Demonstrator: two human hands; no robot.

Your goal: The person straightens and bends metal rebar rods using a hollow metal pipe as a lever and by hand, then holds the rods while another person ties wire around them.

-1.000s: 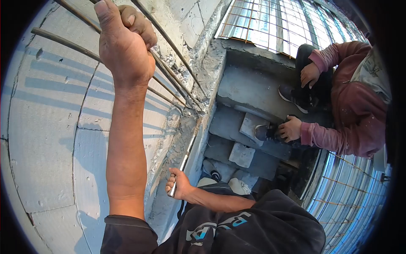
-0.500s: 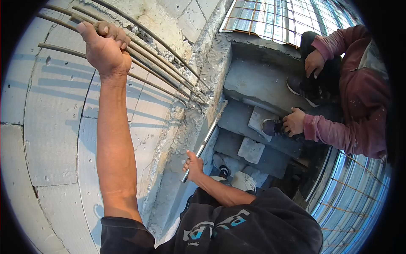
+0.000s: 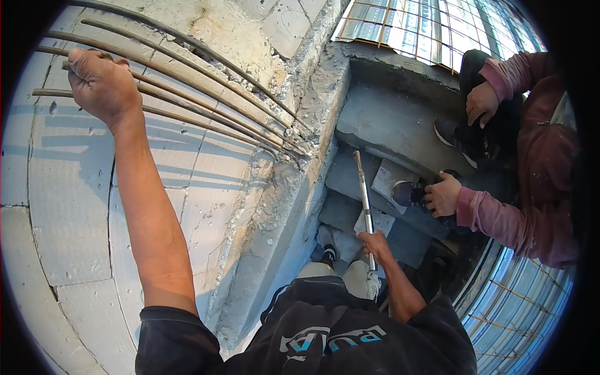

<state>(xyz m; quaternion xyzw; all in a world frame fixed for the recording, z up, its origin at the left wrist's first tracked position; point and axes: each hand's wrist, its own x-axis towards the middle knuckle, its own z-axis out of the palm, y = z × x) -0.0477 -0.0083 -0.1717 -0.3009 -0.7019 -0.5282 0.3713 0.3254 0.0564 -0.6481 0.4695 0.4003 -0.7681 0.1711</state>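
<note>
My left hand (image 3: pixel 105 87) is closed around steel rebar (image 3: pixel 206 109) at the upper left. Several rusty bars fan out from the broken concrete edge, and I cannot tell exactly how many are within my fist. Low in the middle, my right hand (image 3: pixel 375 245) grips a long silvery metal rod (image 3: pixel 364 194) near its lower end. The rod's brownish far end points up over the concrete steps (image 3: pixel 342 211), apart from the rebar. Which kind of tool it is does not show clearly.
A co-worker in a dusty red sleeve (image 3: pixel 500 222) sits on the right, one hand (image 3: pixel 442 195) by a shoe. Loose blocks (image 3: pixel 392 178) lie on the steps. Pale block wall (image 3: pixel 69 206) fills the left. Corrugated metal sheets with steel mesh (image 3: pixel 419 28) border the stairwell.
My left hand has moved left and slightly down, toward the bars' outer ends. My right hand has carried the rod rightward, away from the concrete edge, and the rod now tilts left at its top.
</note>
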